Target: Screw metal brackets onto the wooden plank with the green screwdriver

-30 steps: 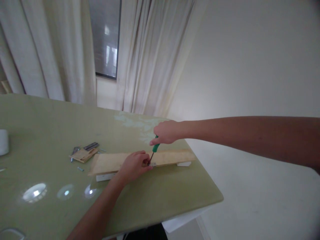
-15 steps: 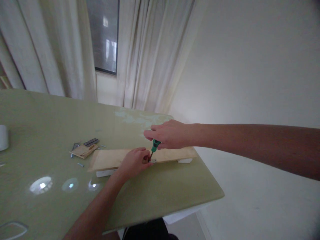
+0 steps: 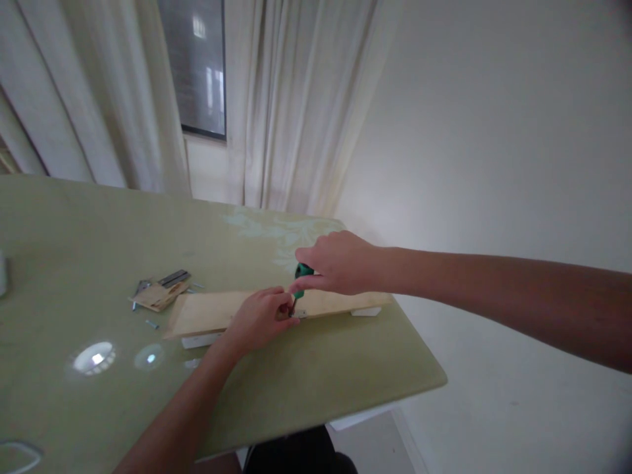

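Observation:
A pale wooden board (image 3: 202, 315) lies across the table on white supports (image 3: 366, 312). My right hand (image 3: 343, 263) is closed around the green and black handle of a screwdriver (image 3: 299, 291), which stands tilted with its shaft down to the board's near edge. Beside the tip, a small metal plate with holes (image 3: 302, 314) sits at that edge. My left hand (image 3: 259, 318) rests on the board, fingers pinched together right by the screwdriver's tip. What they hold there is too small and partly hidden to make out.
On the green table (image 3: 306, 375), left of the board, lie a small packet (image 3: 158, 297), a dark metal strip (image 3: 175, 278) and a loose screw (image 3: 152, 324). A white object (image 3: 2, 273) stands at the left edge. Curtains and a wall rise behind the table.
My right hand has turned on the screwdriver, its fingers now curled tighter around the handle, which stands more upright. My left hand keeps its place on the board. The view has shifted slightly.

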### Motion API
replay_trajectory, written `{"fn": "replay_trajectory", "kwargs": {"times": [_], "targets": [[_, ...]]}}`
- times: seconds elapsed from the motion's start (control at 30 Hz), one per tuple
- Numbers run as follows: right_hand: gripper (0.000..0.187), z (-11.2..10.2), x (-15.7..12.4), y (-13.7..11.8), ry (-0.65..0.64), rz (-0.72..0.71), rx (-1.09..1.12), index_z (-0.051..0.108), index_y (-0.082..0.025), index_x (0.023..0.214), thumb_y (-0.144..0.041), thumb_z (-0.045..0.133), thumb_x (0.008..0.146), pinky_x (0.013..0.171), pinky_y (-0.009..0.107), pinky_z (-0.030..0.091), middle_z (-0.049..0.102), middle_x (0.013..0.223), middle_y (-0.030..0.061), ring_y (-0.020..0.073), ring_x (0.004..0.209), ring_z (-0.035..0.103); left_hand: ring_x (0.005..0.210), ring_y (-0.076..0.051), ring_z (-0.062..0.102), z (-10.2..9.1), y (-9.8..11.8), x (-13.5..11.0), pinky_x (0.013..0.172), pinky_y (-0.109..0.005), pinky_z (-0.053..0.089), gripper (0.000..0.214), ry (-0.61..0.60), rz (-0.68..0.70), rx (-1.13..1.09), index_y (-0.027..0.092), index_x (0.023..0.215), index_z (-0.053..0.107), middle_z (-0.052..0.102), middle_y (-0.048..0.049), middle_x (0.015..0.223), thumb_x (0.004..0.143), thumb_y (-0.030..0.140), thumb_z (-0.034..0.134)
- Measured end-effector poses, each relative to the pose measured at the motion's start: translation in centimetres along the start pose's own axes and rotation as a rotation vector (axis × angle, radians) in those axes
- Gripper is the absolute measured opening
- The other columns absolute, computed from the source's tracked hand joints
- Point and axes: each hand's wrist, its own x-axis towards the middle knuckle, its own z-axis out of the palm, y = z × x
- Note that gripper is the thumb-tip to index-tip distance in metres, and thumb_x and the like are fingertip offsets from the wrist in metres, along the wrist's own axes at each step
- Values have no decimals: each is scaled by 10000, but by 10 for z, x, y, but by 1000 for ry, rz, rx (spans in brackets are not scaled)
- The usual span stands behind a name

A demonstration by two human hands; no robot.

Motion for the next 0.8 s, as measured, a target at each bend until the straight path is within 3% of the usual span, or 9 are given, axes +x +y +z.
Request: {"fn": "replay_trajectory", "kwargs": {"times": [0.1, 0.2, 0.27, 0.33, 0.43, 0.6, 0.63, 0.73, 0.8], "targets": [[552, 6, -3, -2, 13, 75, 5, 697, -169, 1024, -661, 449, 1031, 628, 333, 380, 771, 971, 169, 323, 873, 726, 793, -183, 587, -1, 1, 0, 703, -293, 355, 169, -8, -11, -1, 220, 818, 628, 644, -10, 867, 891, 353, 701], [346, 11, -8, -1, 13, -80, 147, 602, -195, 1217, -482, 567, 1028, 664, 320, 396, 753, 1166, 141, 282, 963, 705, 799, -186, 589, -3, 3, 0, 709, -294, 362, 171, -16, -21, -13, 219, 822, 637, 647, -13, 878, 894, 358, 705], [251, 14, -10, -1, 12, -167, 251, 564, -229, 1224, -385, 583, 1029, 676, 305, 387, 746, 1196, 98, 243, 970, 688, 813, -189, 596, -4, 4, -1, 714, -294, 364, 163, -18, -16, -18, 220, 832, 648, 652, -16, 885, 894, 357, 711], [228, 19, -10, -3, 37, -96, 259, 573, -236, 1157, -437, 548, 1052, 657, 306, 359, 762, 1079, 80, 236, 889, 680, 825, -188, 602, -4, 5, -1, 722, -292, 367, 149, -15, -15, -19, 221, 845, 657, 660, -15, 903, 891, 349, 718], [370, 23, -10, -2, 90, 93, 207, 577, -224, 1097, -585, 542, 1028, 635, 312, 330, 752, 969, 91, 260, 828, 670, 825, -184, 602, -4, 4, -1, 728, -288, 372, 145, -12, -19, -19, 220, 850, 655, 663, -13, 910, 887, 341, 726], [228, 26, -10, 3, 56, -206, 456, 517, -229, 1185, -318, 643, 1017, 767, 281, 408, 716, 1204, 73, 196, 988, 653, 830, -190, 601, -4, 3, -1, 728, -288, 372, 151, -28, -4, -3, 220, 849, 658, 650, -14, 887, 901, 350, 712], [207, 28, -9, 2, 75, -202, 452, 521, -232, 1178, -325, 629, 1028, 758, 280, 401, 726, 1166, 64, 192, 954, 652, 825, -188, 601, -3, 3, -1, 727, -289, 371, 149, -23, -2, 0, 221, 853, 660, 653, -14, 891, 902, 351, 712], [301, 35, -7, -2, 170, -6, 334, 552, -228, 1119, -517, 580, 1036, 668, 294, 338, 742, 983, 55, 218, 829, 641, 814, -185, 603, -2, 1, -1, 725, -290, 369, 146, -11, -5, 3, 223, 857, 661, 663, -13, 895, 903, 352, 711], [324, 36, -7, -2, 193, 40, 317, 561, -225, 1109, -537, 582, 1026, 665, 296, 335, 737, 1018, 73, 231, 859, 643, 812, -185, 602, -2, 1, -1, 721, -290, 370, 154, -12, -7, 3, 221, 849, 656, 664, -14, 894, 903, 355, 711]]}}
